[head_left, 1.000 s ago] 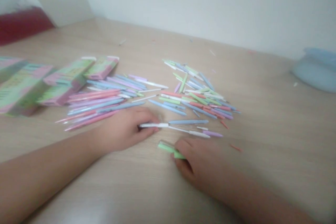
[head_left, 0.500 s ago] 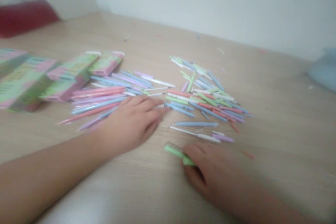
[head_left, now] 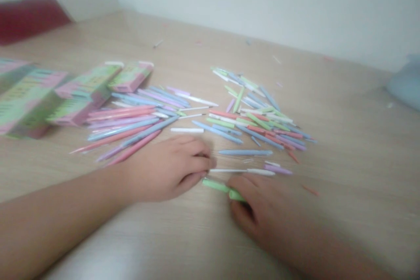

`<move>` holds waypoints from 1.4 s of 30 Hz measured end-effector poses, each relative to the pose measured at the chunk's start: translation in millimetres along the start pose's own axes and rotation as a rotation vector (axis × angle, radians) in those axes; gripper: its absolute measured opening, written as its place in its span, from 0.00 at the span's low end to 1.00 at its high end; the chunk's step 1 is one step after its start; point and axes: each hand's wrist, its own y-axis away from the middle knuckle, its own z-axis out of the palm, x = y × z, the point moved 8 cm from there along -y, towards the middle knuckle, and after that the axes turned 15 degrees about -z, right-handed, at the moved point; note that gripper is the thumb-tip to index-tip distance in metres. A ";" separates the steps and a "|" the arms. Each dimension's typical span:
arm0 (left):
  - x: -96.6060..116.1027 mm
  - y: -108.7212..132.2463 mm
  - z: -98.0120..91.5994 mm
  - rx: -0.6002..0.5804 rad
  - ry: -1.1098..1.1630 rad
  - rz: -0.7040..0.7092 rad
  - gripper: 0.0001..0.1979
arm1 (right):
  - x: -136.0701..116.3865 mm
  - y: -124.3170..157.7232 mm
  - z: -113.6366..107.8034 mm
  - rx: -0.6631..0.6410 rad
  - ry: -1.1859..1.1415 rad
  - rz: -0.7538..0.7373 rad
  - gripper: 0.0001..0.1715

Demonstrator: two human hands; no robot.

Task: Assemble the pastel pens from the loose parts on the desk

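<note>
Pens [head_left: 123,129] grouped left, seemingly whole | parts [head_left: 259,122] loose right | right hand [head_left: 262,210]: grip closed on green piece [head_left: 215,184] | left hand [head_left: 173,166]: curled at refill [head_left: 228,170], hold unclear

head view, forward-down over table [head_left: 170,236]

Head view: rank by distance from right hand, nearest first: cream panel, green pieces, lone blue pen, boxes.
1. Green pieces: held in the right hand.
2. Blue pen: just beyond it, on the table.
3. Boxes: off to the left.
4. Cream panel: far back left.
</note>
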 end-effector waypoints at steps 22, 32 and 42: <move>-10.9 7.9 -1.6 0.071 -0.330 -0.135 0.18 | 6.7 8.0 -23.7 0.035 -0.114 0.041 0.13; -0.6 20.5 -20.9 0.229 0.111 -0.158 0.08 | 15.5 11.7 -32.0 0.246 -0.234 -0.004 0.14; 10.8 23.2 -20.1 0.164 0.345 -0.010 0.11 | -9.2 6.0 -15.6 0.233 -0.288 -0.209 0.26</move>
